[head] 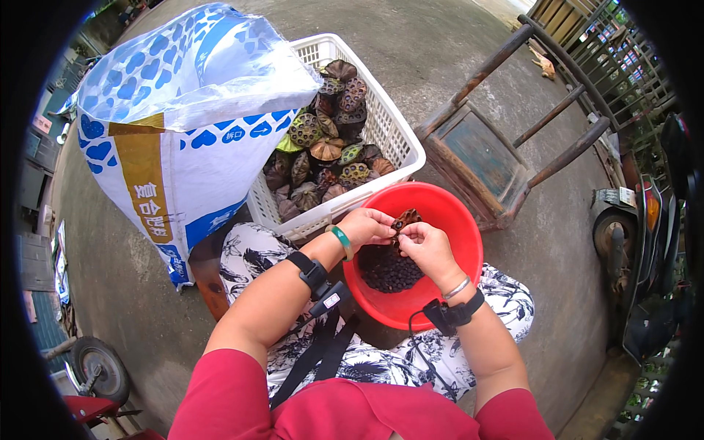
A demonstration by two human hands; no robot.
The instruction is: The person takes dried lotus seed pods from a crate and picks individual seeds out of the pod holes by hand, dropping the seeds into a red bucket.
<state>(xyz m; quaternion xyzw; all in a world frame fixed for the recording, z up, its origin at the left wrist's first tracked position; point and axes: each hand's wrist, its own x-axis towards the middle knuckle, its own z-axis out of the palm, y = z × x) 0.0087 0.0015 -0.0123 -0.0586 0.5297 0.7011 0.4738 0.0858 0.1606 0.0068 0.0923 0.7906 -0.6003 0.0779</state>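
Both my hands meet over a red plastic basin, holding a dried brown lotus seed pod between them. My left hand pinches the pod's left edge with thumb and fingers. Bent fingers of my right hand grip its lower right side and cover part of it. Below them, a heap of dark lotus seeds lies in the bottom of the basin. Just beyond stands a white plastic crate with many lotus pods inside, some green, most brown and dry.
A white and blue woven sack leans over the crate's left side. To the right, a worn wooden chair lies tipped on the concrete ground. A motorcycle is parked at far right, and a wheel shows at lower left.
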